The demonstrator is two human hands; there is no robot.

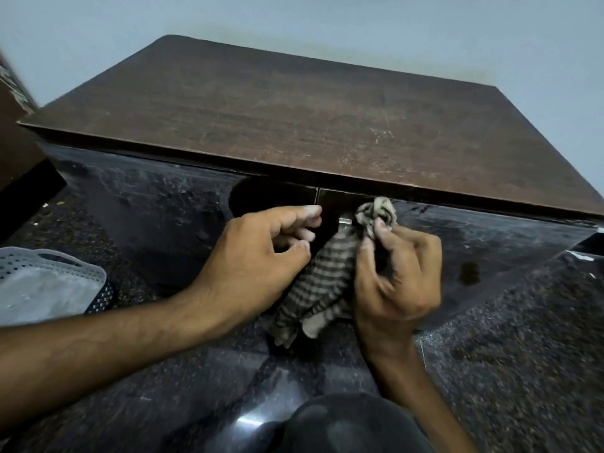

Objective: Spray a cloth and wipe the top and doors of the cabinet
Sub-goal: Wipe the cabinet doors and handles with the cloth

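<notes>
The right hand (397, 276) grips a bunched, brown-and-beige striped cloth (322, 276), its fingers (380, 228) curled round the upper part of the fabric and pinching a crumpled wad of it just under the front edge of the dark brown wood-grain cabinet top (294, 109). From those fingers the rest of the cloth hangs down and to the left in a twisted roll, its loose ends below the wrist. The wad sits against the glossy black cabinet doors (157, 204), right beside the thin vertical seam where the two doors meet, and a small metallic fitting (344, 221) shows just left of the pinching fingertips. The left hand (261, 253) hovers just left of the cloth, its fingers (307, 212) loosely curled with the tips pointing toward the seam; whether they touch the door cannot be told. Well to the left of the left hand's fingers lies a white perforated plastic basket (49, 279) on the dark speckled floor (523, 338). A pale grey-blue wall (327, 24) stands behind the cabinet.
</notes>
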